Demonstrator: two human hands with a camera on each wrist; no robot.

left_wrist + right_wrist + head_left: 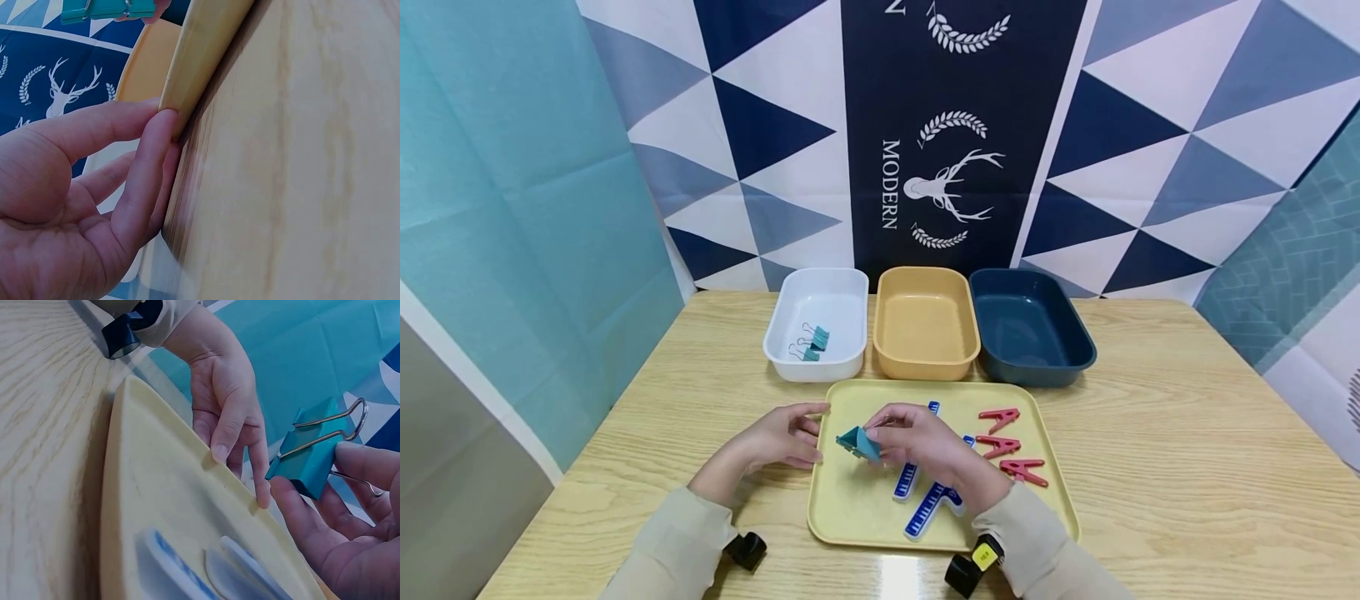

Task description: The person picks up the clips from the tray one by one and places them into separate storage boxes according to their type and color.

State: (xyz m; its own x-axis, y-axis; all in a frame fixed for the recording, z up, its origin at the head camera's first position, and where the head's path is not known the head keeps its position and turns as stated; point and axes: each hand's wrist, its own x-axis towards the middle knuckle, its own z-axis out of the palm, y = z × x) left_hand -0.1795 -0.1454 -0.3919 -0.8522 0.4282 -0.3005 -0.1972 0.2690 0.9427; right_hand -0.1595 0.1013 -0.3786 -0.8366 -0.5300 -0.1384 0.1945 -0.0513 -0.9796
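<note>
My right hand (917, 442) pinches a teal binder clip (859, 443) between thumb and fingers, above the left part of a yellow tray (850, 521). In the right wrist view, the wire handles of the binder clip (312, 450) point away from its spine. My left hand (786, 437) rests at the tray's left rim, its thumb and index fingertips touching the edge, spaced apart along it. Blue-and-white clips (928, 508) with a piano-key pattern lie under and beside my right hand, partly hidden by it. Red clothespins (1000, 447) lie in a column on the tray's right side.
Behind the tray stand a white bin (782, 346) with teal binder clips (811, 342) in it, an orange-yellow bin (925, 367) and a dark blue bin (1037, 375), side by side. A patterned cloth (797, 125) hangs behind the wooden table (1157, 467).
</note>
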